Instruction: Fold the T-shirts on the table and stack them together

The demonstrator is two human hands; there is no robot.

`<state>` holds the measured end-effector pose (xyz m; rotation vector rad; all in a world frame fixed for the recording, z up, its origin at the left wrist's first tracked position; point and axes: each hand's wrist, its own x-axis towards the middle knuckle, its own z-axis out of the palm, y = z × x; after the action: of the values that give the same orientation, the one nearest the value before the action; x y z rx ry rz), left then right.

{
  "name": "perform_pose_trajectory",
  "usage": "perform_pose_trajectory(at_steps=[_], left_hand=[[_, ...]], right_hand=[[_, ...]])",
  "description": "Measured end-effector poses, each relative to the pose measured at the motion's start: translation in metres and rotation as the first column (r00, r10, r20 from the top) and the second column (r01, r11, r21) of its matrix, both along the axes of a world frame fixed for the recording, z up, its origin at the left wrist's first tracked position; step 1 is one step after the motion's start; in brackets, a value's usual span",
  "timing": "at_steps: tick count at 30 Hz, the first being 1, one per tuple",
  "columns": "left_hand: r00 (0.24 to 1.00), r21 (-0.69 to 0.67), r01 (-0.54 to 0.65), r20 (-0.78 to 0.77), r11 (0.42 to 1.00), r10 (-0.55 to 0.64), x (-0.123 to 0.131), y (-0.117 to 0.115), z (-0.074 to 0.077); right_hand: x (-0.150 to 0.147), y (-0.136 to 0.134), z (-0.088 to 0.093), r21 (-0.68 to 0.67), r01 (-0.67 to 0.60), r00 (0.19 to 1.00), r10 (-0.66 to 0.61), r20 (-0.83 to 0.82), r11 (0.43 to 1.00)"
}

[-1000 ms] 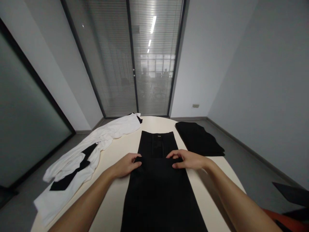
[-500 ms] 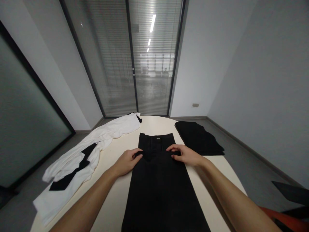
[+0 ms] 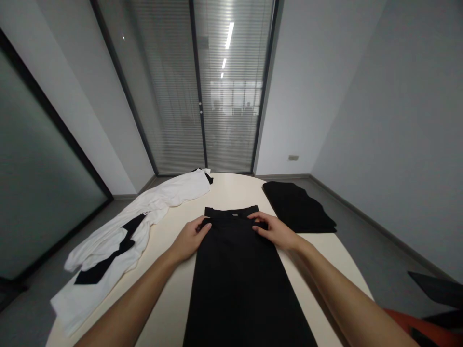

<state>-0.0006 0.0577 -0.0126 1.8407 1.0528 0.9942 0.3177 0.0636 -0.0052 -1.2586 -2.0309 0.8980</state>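
Note:
Black trousers (image 3: pixel 238 279) lie lengthwise down the middle of a pale round table (image 3: pixel 173 289), folded over so the upper layer's edge reaches almost to the waistband (image 3: pixel 231 210) at the far end. My left hand (image 3: pixel 190 237) pinches the left corner of that folded edge. Its right corner is pinched by my right hand (image 3: pixel 273 230). Both hands rest on the cloth with fingers closed on it.
A heap of white garments with black trim (image 3: pixel 119 241) stretches along the table's left side. A folded black garment (image 3: pixel 298 207) lies at the far right. Glass doors with blinds (image 3: pixel 202 96) stand behind the table. An orange and black chair part (image 3: pixel 427 327) shows at the lower right.
Both hands have carried the folded edge of the trousers away from me, from mid-length up to near the waistband, covering the part that showed before.

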Motion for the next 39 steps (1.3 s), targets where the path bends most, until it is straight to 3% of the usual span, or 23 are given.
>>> perform_pose_trajectory(at_steps=[4,7,9,15,19,22,25,29,33,36,39], left_hand=[[0.998,-0.11,0.052,-0.013,0.993,-0.054,-0.002,0.006,-0.009],[0.981,-0.182,0.189,-0.001,0.965,-0.192,-0.005,0.003,-0.007],[0.977,-0.168,0.204,-0.022,0.964,-0.21,-0.007,0.0,-0.003],[0.999,-0.072,0.024,-0.029,0.997,-0.027,0.002,0.003,-0.003],[1.0,-0.084,-0.002,0.012,0.997,0.003,0.008,0.006,-0.005],[0.992,-0.049,-0.09,0.089,0.995,0.094,0.008,0.008,-0.009],[0.972,-0.063,-0.207,0.097,0.976,0.212,0.005,0.012,-0.019],[0.985,-0.057,-0.162,0.056,0.985,0.165,0.002,0.018,-0.03],[0.969,0.059,-0.245,0.048,0.968,0.242,0.003,0.027,-0.035],[0.957,-0.005,-0.29,0.025,0.957,0.29,0.004,0.034,-0.041],[0.96,-0.061,-0.259,0.09,0.964,0.264,0.003,0.036,-0.046]], right_hand=[[0.0,0.001,-0.003,-0.05,-0.045,0.997,0.048,0.055,0.998],[0.001,-0.004,0.004,-0.134,-0.153,0.987,0.158,0.024,0.979],[0.001,-0.006,0.008,-0.131,-0.187,0.982,0.19,0.011,0.974],[0.002,0.0,-0.002,0.008,-0.017,0.999,0.017,0.047,1.0],[0.002,0.005,-0.007,0.109,0.024,1.0,-0.025,0.01,0.994],[0.0,0.008,-0.01,0.192,0.143,0.99,-0.141,-0.023,0.971],[-0.002,0.011,-0.017,0.173,0.169,0.985,-0.17,-0.009,0.97],[-0.002,0.015,-0.029,0.133,0.127,0.991,-0.13,0.011,0.983],[-0.002,0.024,-0.035,0.193,0.217,0.976,-0.212,-0.043,0.957],[-0.003,0.03,-0.038,0.197,0.289,0.957,-0.28,-0.073,0.937],[-0.003,0.033,-0.04,0.238,0.315,0.948,-0.295,-0.117,0.919]])
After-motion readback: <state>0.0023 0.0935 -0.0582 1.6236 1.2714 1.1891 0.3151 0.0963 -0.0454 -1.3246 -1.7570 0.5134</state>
